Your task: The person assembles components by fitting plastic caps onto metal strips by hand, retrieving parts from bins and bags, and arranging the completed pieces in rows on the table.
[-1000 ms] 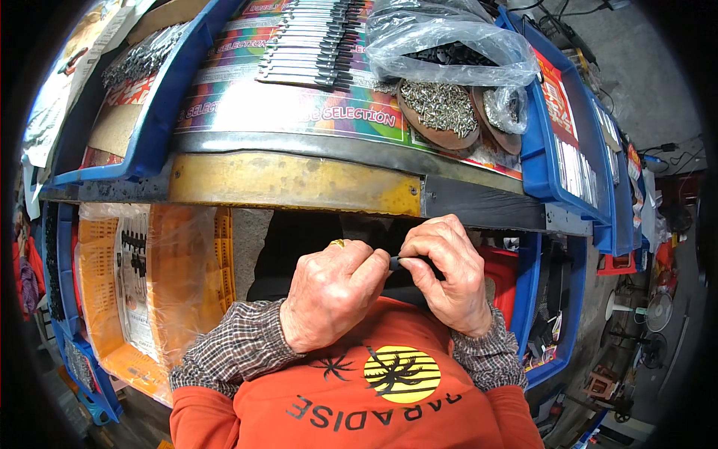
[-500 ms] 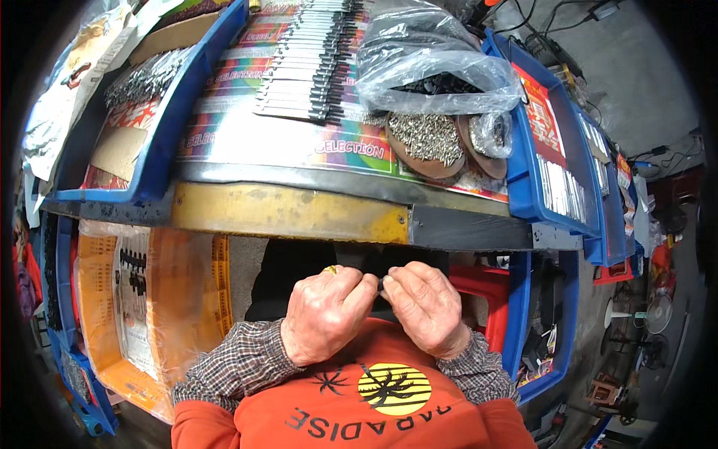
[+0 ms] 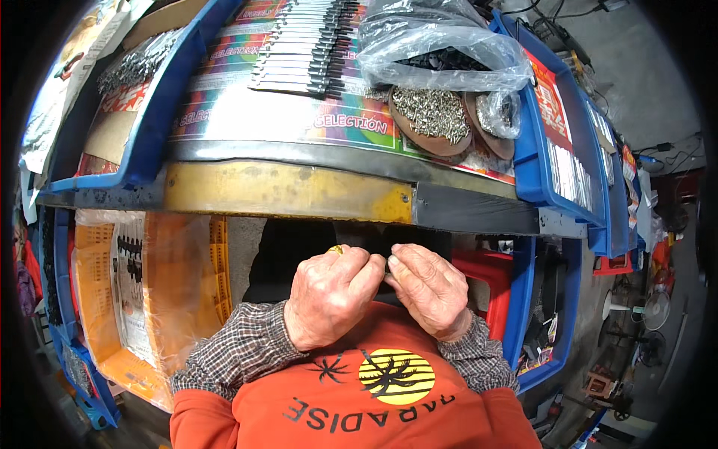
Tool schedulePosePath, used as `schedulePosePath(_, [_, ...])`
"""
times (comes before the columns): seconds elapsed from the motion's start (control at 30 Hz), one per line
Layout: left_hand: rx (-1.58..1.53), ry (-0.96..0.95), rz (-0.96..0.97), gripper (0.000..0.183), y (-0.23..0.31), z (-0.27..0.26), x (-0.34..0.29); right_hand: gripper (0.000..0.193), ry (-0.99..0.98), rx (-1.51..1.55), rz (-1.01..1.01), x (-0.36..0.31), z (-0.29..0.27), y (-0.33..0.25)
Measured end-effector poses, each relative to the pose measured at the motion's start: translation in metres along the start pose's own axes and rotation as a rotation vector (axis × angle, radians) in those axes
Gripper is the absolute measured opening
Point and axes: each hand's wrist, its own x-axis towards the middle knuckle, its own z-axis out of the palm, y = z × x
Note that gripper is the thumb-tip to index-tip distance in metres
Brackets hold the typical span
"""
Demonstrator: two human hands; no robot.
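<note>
My left hand (image 3: 334, 295), with a gold ring, is closed, its fingertips pinched together. Against it my right hand (image 3: 431, 292) is closed too, thumb and fingers meeting the left fingertips. Whatever sits between them is small and mostly covered by the fingers; I cannot make out its kind. Both hands are held in front of my red top, below the bench's near edge (image 3: 292, 196). Beyond that edge lies a row of flat silver strips with black ends (image 3: 303, 56). To its right, a brown dish (image 3: 399, 129) holds many small silver metal parts.
A clear plastic bag (image 3: 449, 71) of black parts lies behind the dish. Blue trays (image 3: 142, 150) stand at left; another blue tray (image 3: 535, 176) with silver strips stands at right. Below the bench are an orange crate (image 3: 176, 292) at left and a red stool (image 3: 490, 273) at right.
The view has shifted slightly, so the bench sits higher in the picture. Both hands stay pressed together and appear a little higher, with the fingers turned slightly.
</note>
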Motion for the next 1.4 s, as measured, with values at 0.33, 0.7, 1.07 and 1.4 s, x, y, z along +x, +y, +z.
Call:
schedulePosePath(0.33, [-0.013,-0.007,0.033,0.019,0.003,-0.012,0.020,0.027,0.040,0.176,0.217,0.023,-0.030,0.009])
schedulePosePath(0.7, [0.006,-0.031,-0.072,0.027,-0.008,-0.028,0.025,0.028,0.098,-0.302,0.243,0.060,-0.034,0.069])
schedulePosePath(1.07, [0.019,-0.026,-0.086,0.026,-0.022,-0.026,0.024,0.040,-0.007,-0.485,0.307,0.072,-0.022,0.080])
schedulePosePath(1.4, [-0.029,-0.048,-0.124,0.027,-0.017,-0.024,0.021,0.030,0.001,-0.441,0.276,0.074,-0.023,0.080])
